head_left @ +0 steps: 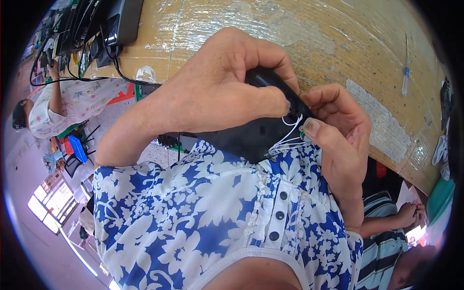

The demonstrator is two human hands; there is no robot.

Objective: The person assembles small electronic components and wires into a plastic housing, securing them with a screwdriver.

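A black plastic casing (239,140) lies tilted in front of my chest, at the near edge of the table. My left hand (217,84) reaches over it from the left, with the thumb on its near face and the fingers curled round its far side. Several thin white wires (288,140) run in loose loops along the casing's right end. There my right hand (345,128) grips the end, thumb and forefinger bent close together beside the wires. A small greenish part under the right thumb is mostly hidden.
The worn wooden table (208,24) has peeling film and tape. Black flat devices (128,21) and a black cable (118,70) occupy its far left. A thin tool with a clear bluish handle (405,82) lies at right. Co-workers sit left (53,104) and right (386,227).
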